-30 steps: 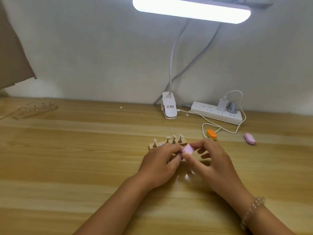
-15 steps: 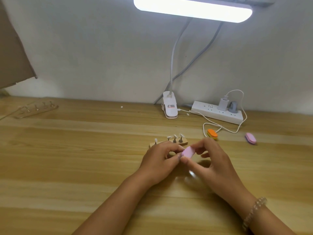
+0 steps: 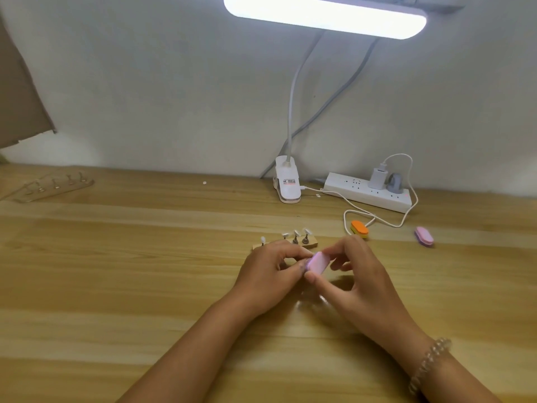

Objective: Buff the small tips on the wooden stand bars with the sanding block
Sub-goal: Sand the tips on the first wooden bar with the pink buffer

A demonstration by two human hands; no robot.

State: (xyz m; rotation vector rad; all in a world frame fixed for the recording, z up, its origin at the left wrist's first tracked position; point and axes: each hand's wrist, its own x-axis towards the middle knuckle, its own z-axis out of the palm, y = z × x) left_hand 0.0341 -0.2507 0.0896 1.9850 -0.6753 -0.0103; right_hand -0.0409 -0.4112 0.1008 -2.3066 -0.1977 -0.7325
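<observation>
Currently pinched by its long edges in right hand (image 3: 357, 274), thumb below and fingertips above: pink sanding block (image 3: 318, 262), raised just in front of wooden stand bar (image 3: 286, 245). Left hand (image 3: 270, 271) curled tight against block's left end; held item hidden, cannot tell. Judged light, foam-soft, slightly squashy; best gripped at edges, grit face free. Upright on bar, tips (image 3: 295, 233) likely brittle; light strokes only.
</observation>
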